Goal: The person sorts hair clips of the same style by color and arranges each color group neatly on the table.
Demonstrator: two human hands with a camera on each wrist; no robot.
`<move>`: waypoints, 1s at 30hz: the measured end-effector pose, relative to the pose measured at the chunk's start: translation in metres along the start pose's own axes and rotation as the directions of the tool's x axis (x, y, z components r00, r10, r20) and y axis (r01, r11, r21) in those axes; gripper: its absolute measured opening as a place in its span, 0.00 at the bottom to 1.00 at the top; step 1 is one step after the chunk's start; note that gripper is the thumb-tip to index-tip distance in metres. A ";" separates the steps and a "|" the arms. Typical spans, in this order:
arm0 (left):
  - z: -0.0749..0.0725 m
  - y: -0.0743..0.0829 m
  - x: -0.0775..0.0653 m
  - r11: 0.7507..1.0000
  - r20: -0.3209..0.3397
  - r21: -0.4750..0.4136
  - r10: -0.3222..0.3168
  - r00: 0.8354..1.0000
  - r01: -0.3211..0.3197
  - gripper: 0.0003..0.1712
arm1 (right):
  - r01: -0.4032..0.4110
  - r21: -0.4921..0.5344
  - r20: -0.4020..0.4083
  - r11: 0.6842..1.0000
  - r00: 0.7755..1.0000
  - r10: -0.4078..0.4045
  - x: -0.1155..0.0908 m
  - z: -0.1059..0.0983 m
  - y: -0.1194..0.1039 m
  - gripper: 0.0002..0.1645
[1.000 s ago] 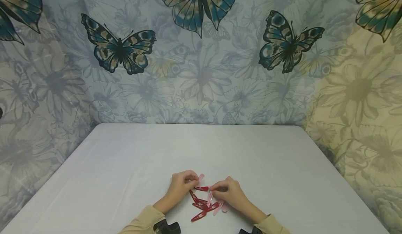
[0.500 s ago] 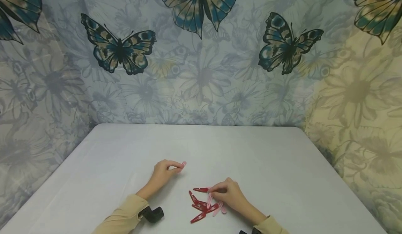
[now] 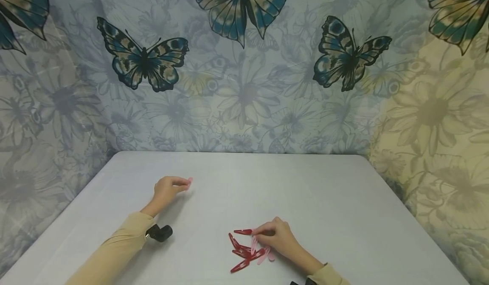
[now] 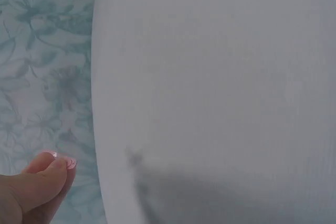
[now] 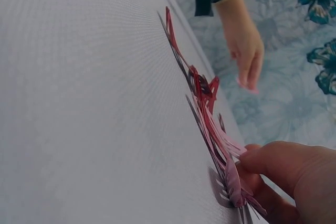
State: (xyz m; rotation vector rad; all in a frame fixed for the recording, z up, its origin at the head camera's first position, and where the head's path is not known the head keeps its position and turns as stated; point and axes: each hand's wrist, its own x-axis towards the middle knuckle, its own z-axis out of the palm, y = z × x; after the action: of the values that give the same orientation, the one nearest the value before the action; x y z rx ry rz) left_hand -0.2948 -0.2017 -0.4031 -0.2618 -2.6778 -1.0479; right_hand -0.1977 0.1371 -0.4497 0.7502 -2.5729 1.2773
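Observation:
Out over the left part of the white table (image 3: 214, 200), my left hand (image 3: 166, 191) pinches a pink snap hair clip (image 4: 71, 163) between thumb and fingers. Most of that clip is hidden by the fingertips. My right hand (image 3: 278, 236) stays low at the pile, thumb and forefinger pinching the end of a pink hair clip (image 3: 254, 245). Several red snap hair clips (image 3: 240, 266) lie loosely overlapped beside it, one red clip (image 3: 243, 232) at the far side near the right fingertips. More pink clips (image 3: 271, 256) lie partly under the right hand.
Behind the table hangs a cloth backdrop (image 3: 248, 119) printed with flowers and butterflies, which also covers both sides. A black wrist camera (image 3: 159, 233) sits on the left sleeve. The table's far edge (image 3: 244, 152) runs straight below the backdrop.
My left hand has left the pile and moved far to the left and toward the back, carrying a pink hair clip. The right hand has hardly moved.

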 end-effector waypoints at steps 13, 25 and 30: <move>-0.021 -0.043 0.022 0.990 0.105 -0.028 -0.133 0.985 0.137 0.14 | -0.026 0.008 0.008 1.000 1.000 0.026 -0.002 0.000 0.000 0.03; -0.026 -0.062 0.025 0.981 0.160 0.086 -0.185 0.970 0.173 0.13 | 0.004 0.009 0.000 1.000 1.000 -0.004 -0.003 0.001 -0.001 0.03; -0.024 -0.058 0.027 0.979 0.131 0.132 -0.174 0.976 0.157 0.12 | -0.013 -0.002 0.004 1.000 1.000 0.013 -0.002 0.001 0.000 0.03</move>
State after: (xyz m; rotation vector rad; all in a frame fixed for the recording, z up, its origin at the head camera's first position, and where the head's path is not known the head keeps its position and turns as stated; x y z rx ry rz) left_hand -0.3310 -0.2583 -0.4150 -0.0935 -2.9215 -0.9390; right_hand -0.1955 0.1372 -0.4509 0.7379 -2.5866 1.2779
